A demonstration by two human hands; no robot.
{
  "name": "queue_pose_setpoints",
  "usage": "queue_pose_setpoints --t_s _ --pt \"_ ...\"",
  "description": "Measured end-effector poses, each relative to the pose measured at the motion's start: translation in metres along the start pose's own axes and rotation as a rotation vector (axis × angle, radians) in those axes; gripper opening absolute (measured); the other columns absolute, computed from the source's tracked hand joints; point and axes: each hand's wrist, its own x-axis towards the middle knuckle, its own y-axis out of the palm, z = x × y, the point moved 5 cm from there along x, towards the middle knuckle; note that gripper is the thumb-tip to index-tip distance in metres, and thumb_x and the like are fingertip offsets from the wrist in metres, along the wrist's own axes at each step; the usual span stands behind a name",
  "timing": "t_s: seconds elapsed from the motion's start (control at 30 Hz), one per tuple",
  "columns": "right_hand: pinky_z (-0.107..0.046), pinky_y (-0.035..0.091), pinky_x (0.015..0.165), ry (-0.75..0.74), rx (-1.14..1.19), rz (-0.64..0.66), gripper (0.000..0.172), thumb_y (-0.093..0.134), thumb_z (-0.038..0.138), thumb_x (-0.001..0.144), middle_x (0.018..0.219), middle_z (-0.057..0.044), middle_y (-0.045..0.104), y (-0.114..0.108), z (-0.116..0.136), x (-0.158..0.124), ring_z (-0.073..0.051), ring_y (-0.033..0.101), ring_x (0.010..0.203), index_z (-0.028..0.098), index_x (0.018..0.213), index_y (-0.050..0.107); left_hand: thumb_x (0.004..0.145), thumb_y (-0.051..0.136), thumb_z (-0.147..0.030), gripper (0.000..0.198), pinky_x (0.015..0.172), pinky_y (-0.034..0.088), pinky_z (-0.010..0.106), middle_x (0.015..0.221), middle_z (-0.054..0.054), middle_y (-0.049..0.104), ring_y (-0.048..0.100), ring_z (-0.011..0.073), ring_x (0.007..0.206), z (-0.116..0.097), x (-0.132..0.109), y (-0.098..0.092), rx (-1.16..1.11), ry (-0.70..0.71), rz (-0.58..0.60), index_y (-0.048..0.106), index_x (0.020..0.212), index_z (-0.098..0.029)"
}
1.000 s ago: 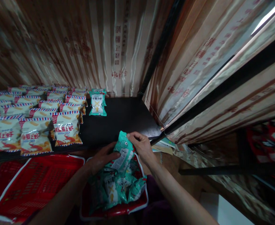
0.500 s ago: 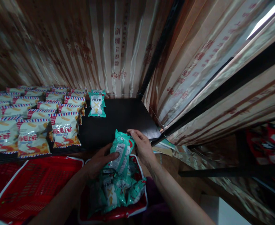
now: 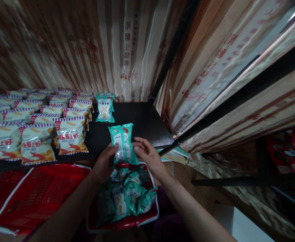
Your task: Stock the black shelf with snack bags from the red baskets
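A teal snack bag (image 3: 123,144) stands upright above the basket, its back panel turned toward me. My left hand (image 3: 104,161) grips it by the left side, thumb across the front. Close by the bag's right edge is my right hand (image 3: 147,155), fingers loosely bent and apart; whether a fingertip touches the bag I cannot tell. Below both hands, a red basket (image 3: 154,210) with a white rim holds several more teal snack bags (image 3: 121,201). Two teal snack bags (image 3: 105,108) stand one behind the other at the back of the black shelf (image 3: 144,117).
Rows of white-and-orange snack bags (image 3: 71,136) fill the shelf's left part. Another red basket (image 3: 44,198) sits at lower left. Curtains (image 3: 127,43) hang behind, and a dark metal bar (image 3: 228,97) slants along the right. A white box (image 3: 235,223) is at lower right.
The held teal bag has risen out from over the basket toward the shelf and tipped more upright. My right hand has come off its top corner and lowered beside it.
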Motion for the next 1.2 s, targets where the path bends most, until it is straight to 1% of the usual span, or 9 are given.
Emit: queue_pose_setpoints --t_s 0.13,0.2,0.3,0.43,0.53,0.67,0.97,1.13,1.2 --pt "-0.029 0.05 0.075 -0.071 -0.113 -0.023 0.066 0.076 0.039 0.065 0.11 -0.004 0.059 0.002 0.003 -0.004 -0.017 0.059 0.096 0.026 0.122 0.047 0.077 0.066 -0.041 0.045 0.09 0.049 0.037 0.105 0.007 0.07 0.064 0.0248 0.102 0.01 0.011 -0.003 -0.049 0.001 0.008 0.058 0.115 -0.018" --pt "-0.028 0.051 0.069 -0.053 -0.127 -0.083 0.064 0.075 0.041 0.065 0.104 -0.003 0.06 0.001 0.001 -0.006 -0.016 0.062 0.086 0.026 0.121 0.047 0.078 0.064 -0.044 0.046 0.09 0.049 0.037 0.105 0.007 0.07 0.064 0.0237 0.101 0.013 0.016 -0.005 -0.025 0.019 -0.003 0.057 0.116 -0.019" --pt "-0.028 0.051 0.063 0.082 -0.079 -0.082 0.047 0.073 0.049 0.066 0.08 0.001 0.063 0.005 -0.011 -0.008 -0.014 0.062 0.067 0.021 0.1 0.057 0.077 0.063 -0.049 0.048 0.089 0.05 0.036 0.099 0.005 0.071 0.065 0.0229 0.099 0.016 0.018 -0.005 0.031 0.041 -0.026 0.058 0.114 -0.02" --pt "-0.029 0.052 0.065 0.249 0.039 -0.046 0.042 0.075 0.053 0.06 0.066 -0.001 0.064 0.015 -0.023 -0.013 -0.015 0.063 0.063 0.017 0.071 0.059 0.076 0.064 -0.05 0.046 0.085 0.051 0.034 0.093 0.003 0.071 0.065 0.0217 0.095 0.02 0.019 -0.004 0.064 0.051 -0.036 0.058 0.112 -0.021" --pt "-0.028 0.051 0.065 0.239 0.149 -0.073 0.038 0.079 0.047 0.058 0.063 0.0 0.063 0.02 -0.025 -0.015 -0.013 0.06 0.06 0.016 0.067 0.06 0.075 0.064 -0.051 0.048 0.084 0.052 0.033 0.093 0.004 0.071 0.066 0.0213 0.094 0.021 0.021 -0.004 0.094 0.061 -0.033 0.057 0.112 -0.02" --pt "-0.024 0.045 0.058 0.204 0.231 -0.155 0.041 0.082 0.037 0.055 0.052 0.005 0.053 0.022 -0.03 -0.018 -0.011 0.055 0.054 0.019 0.052 0.044 0.075 0.062 -0.052 0.05 0.083 0.051 0.034 0.093 0.005 0.071 0.066 0.0213 0.093 0.02 0.022 -0.003 0.088 0.061 -0.001 0.057 0.111 -0.018" --pt "-0.023 0.03 0.05 0.149 0.084 -0.131 0.04 0.073 0.032 0.059 0.043 0.009 0.039 0.024 -0.03 -0.016 -0.008 0.037 0.045 0.021 0.047 0.036 0.075 0.06 -0.055 0.049 0.078 0.053 0.034 0.088 0.006 0.071 0.066 0.0219 0.089 0.021 0.021 -0.006 0.099 -0.006 -0.006 0.059 0.106 -0.016" --pt "-0.023 0.031 0.05 0.14 0.044 -0.086 0.038 0.071 0.035 0.062 0.044 0.007 0.042 0.026 -0.032 -0.017 -0.008 0.038 0.046 0.021 0.048 0.039 0.075 0.061 -0.054 0.047 0.078 0.053 0.035 0.09 0.006 0.07 0.066 0.0229 0.091 0.022 0.022 -0.012 0.132 0.041 -0.033 0.06 0.105 -0.017" --pt "-0.024 0.036 0.052 0.143 0.031 -0.098 0.03 0.071 0.038 0.064 0.049 0.006 0.047 0.024 -0.032 -0.017 -0.01 0.044 0.049 0.02 0.056 0.048 0.075 0.062 -0.051 0.044 0.082 0.051 0.036 0.094 0.007 0.07 0.064 0.024 0.096 0.017 0.021 -0.012 0.154 0.088 -0.052 0.06 0.103 -0.017"
